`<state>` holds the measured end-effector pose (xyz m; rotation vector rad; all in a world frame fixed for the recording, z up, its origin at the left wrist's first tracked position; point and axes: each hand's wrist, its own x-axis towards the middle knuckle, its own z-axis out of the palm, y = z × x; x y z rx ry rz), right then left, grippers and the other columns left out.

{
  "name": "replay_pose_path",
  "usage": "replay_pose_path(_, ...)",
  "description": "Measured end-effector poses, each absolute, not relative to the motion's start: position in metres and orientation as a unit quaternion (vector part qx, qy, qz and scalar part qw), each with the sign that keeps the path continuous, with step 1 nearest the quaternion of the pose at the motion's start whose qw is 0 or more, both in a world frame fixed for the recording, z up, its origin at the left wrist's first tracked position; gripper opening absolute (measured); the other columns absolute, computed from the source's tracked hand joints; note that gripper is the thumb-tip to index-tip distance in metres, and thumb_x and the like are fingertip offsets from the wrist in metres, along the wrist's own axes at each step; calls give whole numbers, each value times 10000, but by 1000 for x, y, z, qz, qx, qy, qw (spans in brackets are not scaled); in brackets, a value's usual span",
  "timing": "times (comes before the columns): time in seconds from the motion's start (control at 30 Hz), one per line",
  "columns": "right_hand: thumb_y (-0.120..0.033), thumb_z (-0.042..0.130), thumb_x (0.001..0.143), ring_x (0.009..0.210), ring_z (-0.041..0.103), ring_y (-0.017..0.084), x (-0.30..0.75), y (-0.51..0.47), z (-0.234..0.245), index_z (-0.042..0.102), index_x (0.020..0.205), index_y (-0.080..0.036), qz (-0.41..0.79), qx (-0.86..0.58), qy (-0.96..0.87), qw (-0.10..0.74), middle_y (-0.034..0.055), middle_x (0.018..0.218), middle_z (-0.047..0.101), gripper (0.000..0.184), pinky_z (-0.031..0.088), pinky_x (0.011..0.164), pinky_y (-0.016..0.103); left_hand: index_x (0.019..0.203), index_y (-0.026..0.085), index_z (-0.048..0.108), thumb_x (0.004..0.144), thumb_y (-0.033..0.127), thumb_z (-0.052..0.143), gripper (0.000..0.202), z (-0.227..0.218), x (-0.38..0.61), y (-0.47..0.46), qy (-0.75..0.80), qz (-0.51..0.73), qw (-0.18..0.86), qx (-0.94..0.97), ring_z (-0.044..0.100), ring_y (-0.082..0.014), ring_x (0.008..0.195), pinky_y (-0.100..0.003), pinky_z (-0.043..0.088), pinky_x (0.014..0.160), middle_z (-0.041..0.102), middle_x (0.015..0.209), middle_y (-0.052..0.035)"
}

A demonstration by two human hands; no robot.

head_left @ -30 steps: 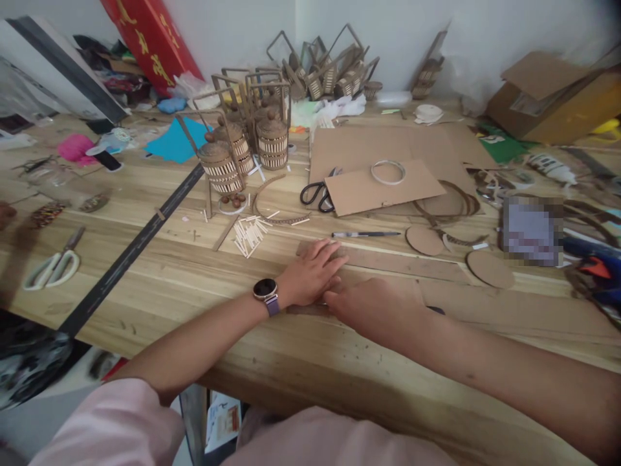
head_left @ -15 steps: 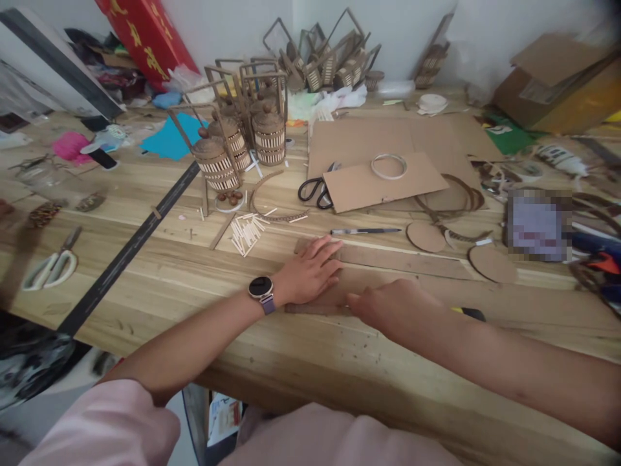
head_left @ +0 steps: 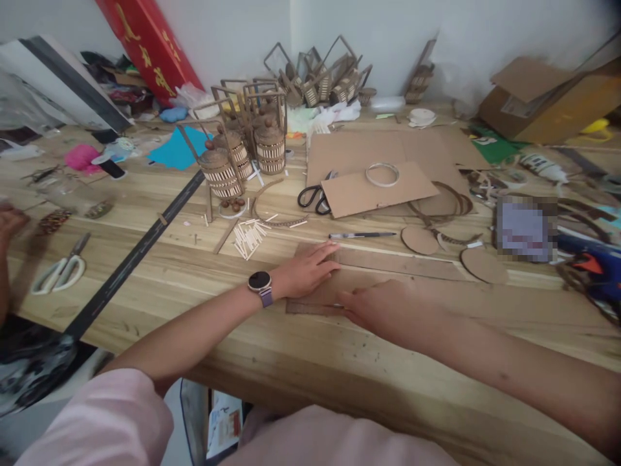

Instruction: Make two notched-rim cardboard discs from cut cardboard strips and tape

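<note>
My left hand (head_left: 305,270) lies flat, fingers stretched out, pressing on a long brown cardboard strip (head_left: 392,262) on the wooden table (head_left: 194,272). A watch is on that wrist. My right hand (head_left: 388,303) rests closed on the near edge of the same cardboard, just right of the left hand. A small pale tip shows at its fingertips, and the tool it grips is mostly hidden under the hand.
A pen (head_left: 361,235), black scissors (head_left: 310,195), cardboard discs (head_left: 420,239), loose sticks (head_left: 248,236), small woven baskets (head_left: 220,171) and a long black ruler (head_left: 140,249) lie beyond. White scissors (head_left: 58,272) are at left, near another person's hand (head_left: 10,220). Cardboard boxes (head_left: 548,100) stand back right.
My right hand slid left along the near edge of the cardboard, then right, then left again. The yellow and black handle end seen behind it half a second ago is now hidden. The left hand stayed put.
</note>
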<state>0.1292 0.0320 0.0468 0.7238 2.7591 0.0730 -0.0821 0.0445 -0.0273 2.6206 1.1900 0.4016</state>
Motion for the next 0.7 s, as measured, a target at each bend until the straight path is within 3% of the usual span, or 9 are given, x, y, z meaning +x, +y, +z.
replay_pose_path(0.17, -133, 472, 948, 615, 658, 206, 93, 26, 36, 716, 935, -159, 40, 205, 970, 122, 100, 755, 742, 245, 387, 516, 274, 1260, 156, 582, 1008, 201, 405, 311, -28, -82, 42, 406, 128, 87, 901, 254, -278, 1471, -499, 290, 1182, 400, 1513, -180)
replay_pose_path(0.33, -97, 503, 902, 703, 696, 236, 85, 29, 32, 723, 1028, -150, 51, 198, 969, 135, 136, 877, 763, 259, 416, 531, 270, 1274, 112, 592, 1012, 249, 435, 335, -29, -82, 44, 403, 118, 94, 903, 245, -320, 1466, -487, 265, 1190, 381, 1510, -218)
replay_pose_path(0.53, 3, 520, 814, 727, 726, 253, 75, 23, 44, 731, 938, -141, 46, 218, 958, 182, 144, 860, 766, 284, 465, 550, 281, 1369, 272, 545, 958, 198, 533, 418, -27, -83, 44, 398, 94, 133, 903, 164, -344, 1483, -543, 324, 1137, 309, 1565, -143)
replay_pose_path(0.7, 0, 549, 801, 763, 737, 274, 71, 22, 44, 728, 906, -128, 15, 234, 954, 185, 153, 833, 767, 244, 516, 595, 313, 1358, 314, 568, 955, 239, 555, 410, -29, -84, 46, 390, 92, 128, 907, 167, -358, 1475, -576, 273, 1148, 319, 1567, -115)
